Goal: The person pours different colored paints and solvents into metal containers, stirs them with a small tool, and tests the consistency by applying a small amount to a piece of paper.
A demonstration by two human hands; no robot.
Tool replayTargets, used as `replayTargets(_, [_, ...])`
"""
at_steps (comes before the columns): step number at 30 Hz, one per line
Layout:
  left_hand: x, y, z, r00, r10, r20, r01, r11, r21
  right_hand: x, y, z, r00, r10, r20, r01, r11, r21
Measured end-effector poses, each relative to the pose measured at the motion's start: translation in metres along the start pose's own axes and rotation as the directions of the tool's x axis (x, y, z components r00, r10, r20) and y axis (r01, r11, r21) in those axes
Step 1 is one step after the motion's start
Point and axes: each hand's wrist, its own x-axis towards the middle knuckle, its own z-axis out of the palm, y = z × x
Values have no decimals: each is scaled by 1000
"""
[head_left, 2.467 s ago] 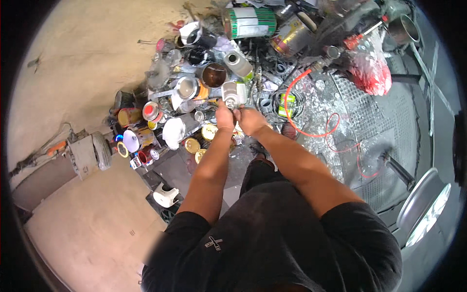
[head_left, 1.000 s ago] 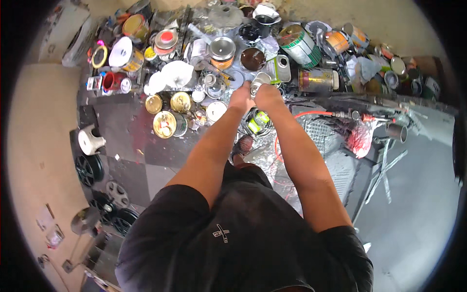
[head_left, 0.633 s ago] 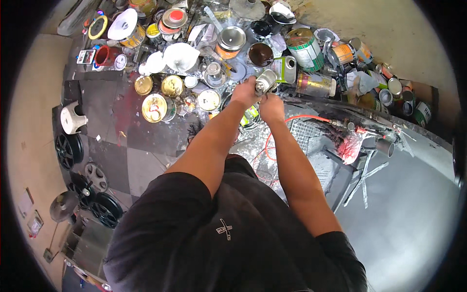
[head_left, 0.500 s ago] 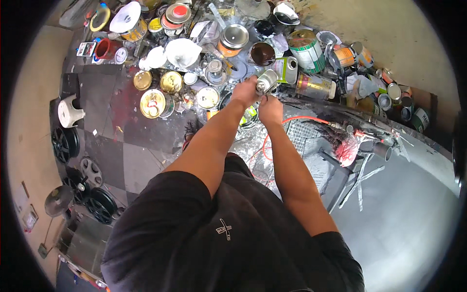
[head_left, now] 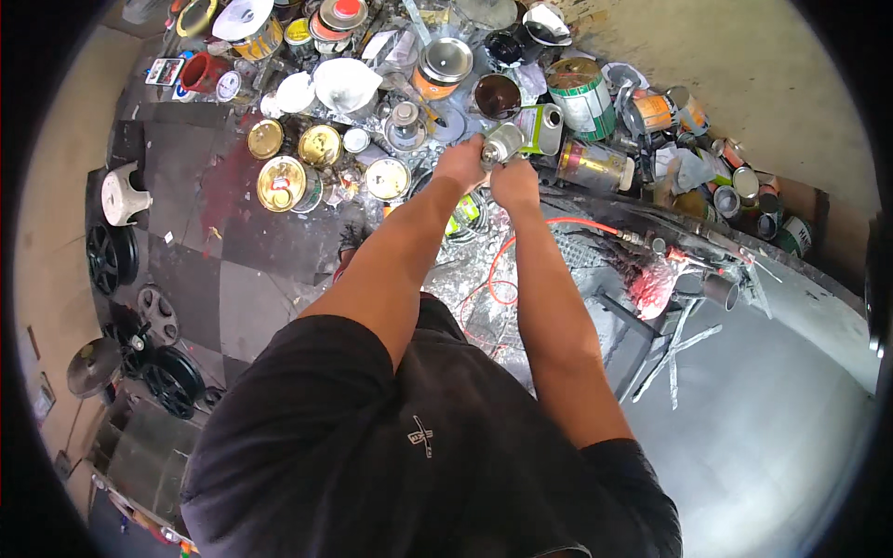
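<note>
I have the small silvery container in the upper middle of my view, tilted, its metal end toward the wearer's body. It lies just past the left hand, against the fingers on their right side, and just above the right hand. The left hand looks curled closed around the container's near left side, with little gap that I can see. The right hand has its fingers bent in at the near end; they are mostly hidden from me, so I cannot tell how far they are open or what they grip.

Just right of the container I see a green and silver rectangular can, and beyond it a cup with dark brown inside. Farther right is a gold can on its side, with a large green and white can behind it. Left of the left hand I get a white-topped tub, then a gold-lidded can. Right of the right forearm runs an orange hose.
</note>
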Motion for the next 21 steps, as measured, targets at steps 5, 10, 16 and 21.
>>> replayTargets(5, [1,-7,6,999,34,-41,-35,999,-27,-23,-3,25,977,134,-167,-106,980,168])
replayTargets(10, [3,-7,4,1000,26,-9,-26,1000,7,-33,-7,38,951,191,-244,-125,957,260])
replayTargets(16, [9,-4,-3,1000,10,-29,-9,999,32,-16,-10,58,877,278,-391,-96,900,425])
replayTargets(21, [5,-15,2,995,68,-66,-67,998,16,-16,-2,53,876,297,-380,-95,879,468])
